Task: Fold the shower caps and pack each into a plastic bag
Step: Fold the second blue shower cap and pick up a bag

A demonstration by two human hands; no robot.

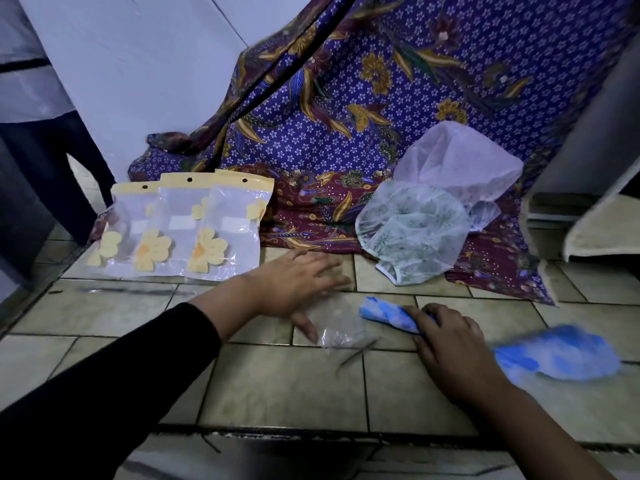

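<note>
A folded blue-and-white shower cap point(384, 312) lies on the tiled counter, and my right hand point(446, 344) grips its right end. Just left of it lies a small clear plastic bag point(337, 323). My left hand point(298, 282) reaches over the bag's far left side with fingers spread and straight, the thumb near the bag's left edge. A second blue cap point(557, 353), blurred, lies at the right. Behind it, a green-leaf patterned cap point(412, 237) and a pale pink cap point(457, 161) sit loosely puffed on the cloth.
Three flower-print plastic bags point(180, 230) lean in an overlapping row at the back left. A purple batik cloth point(329, 109) drapes over the back of the counter. A thin dark stick point(358, 351) lies in front of the clear bag. A cream-edged object point(595, 233) stands at far right.
</note>
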